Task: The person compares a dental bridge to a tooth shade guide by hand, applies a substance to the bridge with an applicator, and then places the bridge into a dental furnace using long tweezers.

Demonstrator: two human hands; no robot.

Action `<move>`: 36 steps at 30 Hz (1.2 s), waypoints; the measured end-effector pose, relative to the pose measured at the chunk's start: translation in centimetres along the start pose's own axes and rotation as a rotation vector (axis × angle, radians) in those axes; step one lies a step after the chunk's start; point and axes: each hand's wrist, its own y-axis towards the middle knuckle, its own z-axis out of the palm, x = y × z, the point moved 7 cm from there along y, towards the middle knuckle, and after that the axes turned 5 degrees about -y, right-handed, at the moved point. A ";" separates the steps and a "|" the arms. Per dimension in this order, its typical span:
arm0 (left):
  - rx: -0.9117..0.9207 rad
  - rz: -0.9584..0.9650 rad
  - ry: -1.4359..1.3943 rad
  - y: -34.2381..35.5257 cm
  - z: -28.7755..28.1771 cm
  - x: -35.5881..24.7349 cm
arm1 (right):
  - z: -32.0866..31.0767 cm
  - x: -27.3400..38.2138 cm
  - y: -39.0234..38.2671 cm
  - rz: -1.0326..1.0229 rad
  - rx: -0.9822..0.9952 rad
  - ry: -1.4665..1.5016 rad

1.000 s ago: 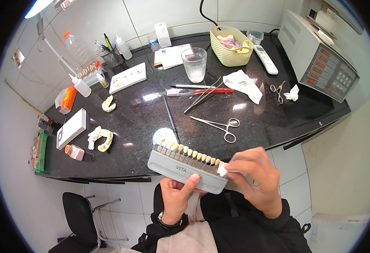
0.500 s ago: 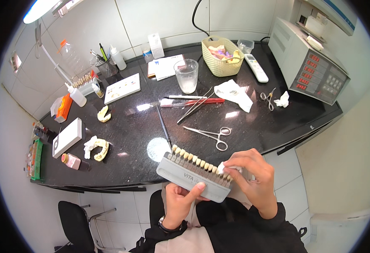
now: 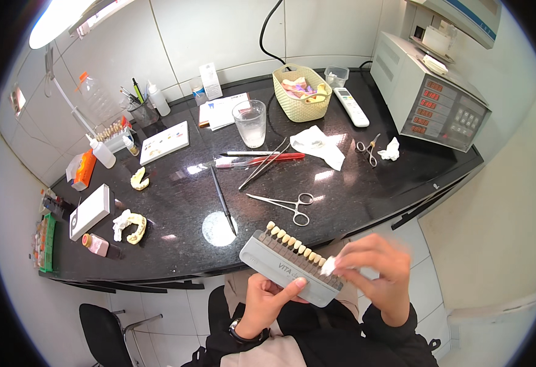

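Observation:
My left hand [image 3: 270, 301] grips a grey dental shade guide [image 3: 280, 270] by its lower edge, thumb on its front. A row of tooth-coloured tabs [image 3: 297, 244] lines its upper edge, and the guide tilts down to the right. Between the fingertips of my right hand [image 3: 381, 272] is a small white wad of tissue [image 3: 328, 266], pressed at the tabs near the guide's right end. The right fingers are slightly blurred. On the black counter beyond lie a hemostat [image 3: 289, 207], tweezers [image 3: 265, 164] and a dark slim-handled tool [image 3: 222, 199].
Farther back are a glass [image 3: 249, 125], a yellow basket [image 3: 301, 109], a crumpled tissue [image 3: 320, 147], small scissors [image 3: 369, 149] and a remote control [image 3: 351, 108]. A machine with red displays [image 3: 430, 92] stands right. Dental casts [image 3: 135, 227] lie left; a black chair [image 3: 104, 333] is below.
The shade guide and both hands sit slightly right and lower in the picture, while the counter has shifted left. My right hand with the tissue has moved slightly against the tabs.

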 end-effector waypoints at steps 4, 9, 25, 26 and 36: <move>0.004 0.050 0.023 -0.3 0.4 0.0 | 0.5 -0.8 0.0 0.035 0.015 -0.072; -0.021 0.038 0.035 -0.7 0.2 0.0 | -0.9 -1.7 -0.8 0.111 -0.173 0.058; -0.018 0.070 0.004 -1.2 0.3 0.1 | -1.2 1.0 -2.0 -0.037 -0.067 0.065; -0.008 0.075 0.029 -1.3 0.6 0.0 | -0.6 0.9 -2.0 -0.038 -0.018 0.054; -0.004 0.030 0.043 -1.1 0.9 0.0 | -2.0 -0.2 -2.0 0.019 -0.120 -0.061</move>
